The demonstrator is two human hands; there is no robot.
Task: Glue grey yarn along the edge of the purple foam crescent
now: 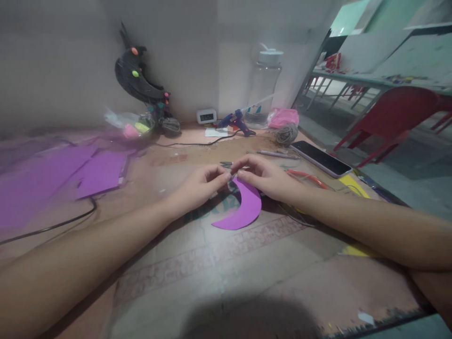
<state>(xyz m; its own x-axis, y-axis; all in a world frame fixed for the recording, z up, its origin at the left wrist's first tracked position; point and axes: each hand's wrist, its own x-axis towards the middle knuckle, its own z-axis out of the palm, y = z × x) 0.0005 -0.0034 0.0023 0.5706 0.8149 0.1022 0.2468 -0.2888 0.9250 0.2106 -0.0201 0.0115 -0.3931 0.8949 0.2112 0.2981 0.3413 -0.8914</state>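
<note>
A flat purple crescent cutout [250,207] hangs between my two hands, its lower point toward the left. My left hand [208,181] pinches at the crescent's upper tip, thumb against fingers. From the other side my right hand [259,174] grips the same tip, with thumb and forefinger close to the left ones. A thin greyish bit shows between the fingertips, too small to name. Just beyond the fingers, a pointed metal tool tip [226,165] sticks out. An orange handle [307,177] lies behind my right wrist, partly hidden.
Purple sheets [102,172] lie on the left by a black cable [49,228]. At the back are a blue glue gun [237,121], a small clock [206,116], a clear bottle [263,84] and grey yarn [286,134]. A phone [321,159] lies right; a dark crescent decoration [136,77] leans at the wall.
</note>
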